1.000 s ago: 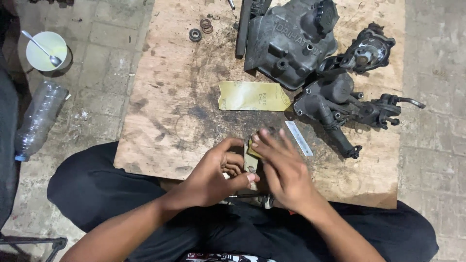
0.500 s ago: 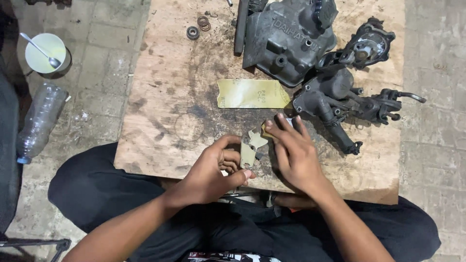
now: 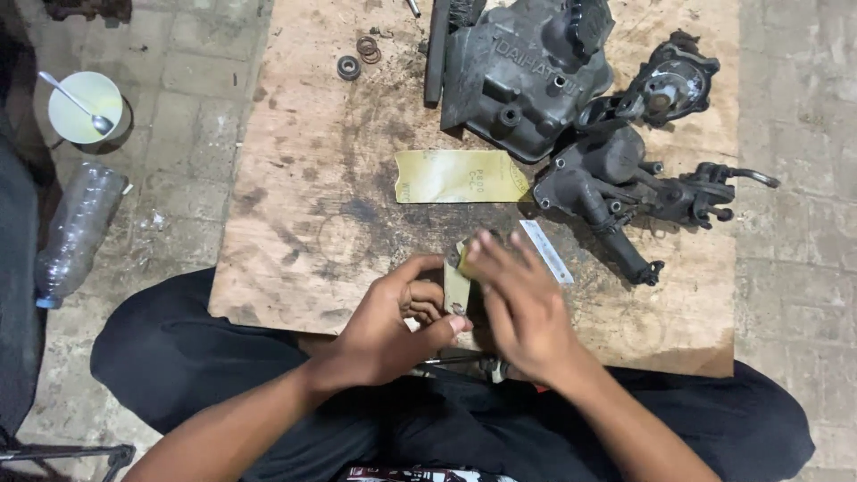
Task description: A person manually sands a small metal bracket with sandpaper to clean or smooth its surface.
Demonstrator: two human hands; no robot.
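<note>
My left hand (image 3: 397,319) grips a small flat pale metal piece (image 3: 456,287) upright at the near edge of a stained plywood board (image 3: 303,223). My right hand (image 3: 522,308) lies over the piece's right side, fingers pressing a small yellowish scrap (image 3: 465,259) against it. Both hands sit over my lap in dark trousers. Most of the piece is hidden by my fingers.
A yellow sandpaper sheet (image 3: 460,176) lies mid-board. Dark engine parts: a cover (image 3: 522,71) at the back, carburettor-like bodies (image 3: 625,183) at the right. A small white strip (image 3: 546,251), bearings (image 3: 349,67), a cup with a spoon (image 3: 85,107) and a plastic bottle (image 3: 76,232) on the paving.
My right hand rose away from the piece half a second ago and has come back down over it. My left hand has kept its hold, nearly still.
</note>
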